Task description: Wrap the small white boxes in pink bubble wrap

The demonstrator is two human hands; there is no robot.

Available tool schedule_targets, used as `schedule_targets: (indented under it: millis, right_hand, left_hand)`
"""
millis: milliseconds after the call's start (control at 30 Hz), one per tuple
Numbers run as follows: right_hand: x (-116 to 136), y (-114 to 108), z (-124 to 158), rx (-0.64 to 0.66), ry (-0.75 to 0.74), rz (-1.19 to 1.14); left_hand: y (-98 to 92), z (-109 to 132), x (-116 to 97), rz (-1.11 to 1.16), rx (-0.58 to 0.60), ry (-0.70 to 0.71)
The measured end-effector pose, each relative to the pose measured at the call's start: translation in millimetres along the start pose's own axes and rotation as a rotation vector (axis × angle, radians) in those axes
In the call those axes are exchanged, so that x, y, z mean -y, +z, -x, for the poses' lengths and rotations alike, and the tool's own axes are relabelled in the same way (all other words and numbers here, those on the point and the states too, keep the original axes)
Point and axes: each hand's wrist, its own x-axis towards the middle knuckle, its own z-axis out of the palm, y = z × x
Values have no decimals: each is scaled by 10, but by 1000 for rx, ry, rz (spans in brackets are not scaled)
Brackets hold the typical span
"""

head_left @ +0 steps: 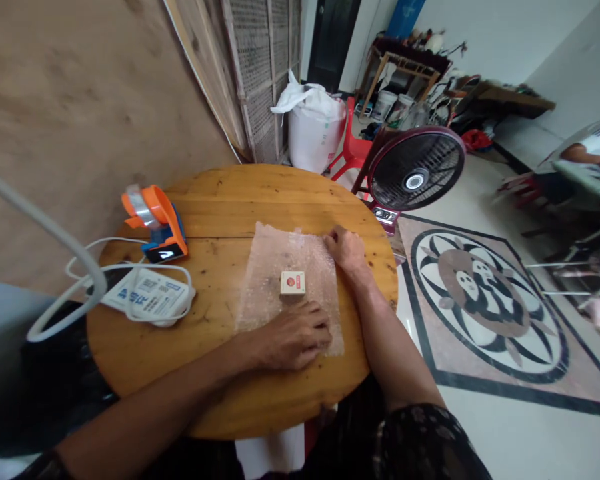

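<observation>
On the round wooden table (pixel 215 207) lies a sheet of pinkish, see-through bubble wrap (pixel 267 257). A small cream box with a red mark (pixel 293 283) rests near the middle of the sheet. My left hand (pixel 300 335) lies on the sheet's near part, just below the box, with its fingers curled; whether they pinch the wrap is hidden. At the sheet's upper right corner is my right hand (pixel 347 249), its fingers bent together on the edge, and what they may hold cannot be made out. Neither hand touches the box.
An orange and blue tape dispenser (pixel 156 220) stands at the table's left, with a white power strip (pixel 153 295) and looped cable nearer me. Beyond the right edge is a dark fan (pixel 417 170). A white sack (pixel 316 127) stands behind. Another person's arm (pixel 587 157) shows far right.
</observation>
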Motion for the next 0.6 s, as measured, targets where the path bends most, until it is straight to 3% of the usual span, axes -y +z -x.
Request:
schedule_targets:
  millis: [233, 433, 533, 600]
  right_hand:
    - [35, -115, 30, -58, -36, -245]
    - [106, -656, 290, -237, -109, -244]
    - [242, -966, 608, -232, -307, -387]
    - [389, -1066, 842, -131, -510, -509]
  left_hand:
    - [1, 24, 32, -43, -2, 33]
    - [3, 40, 71, -38, -26, 61]
    - [14, 47, 78, -39, -39, 70]
    - [45, 56, 76, -51, -57, 84]
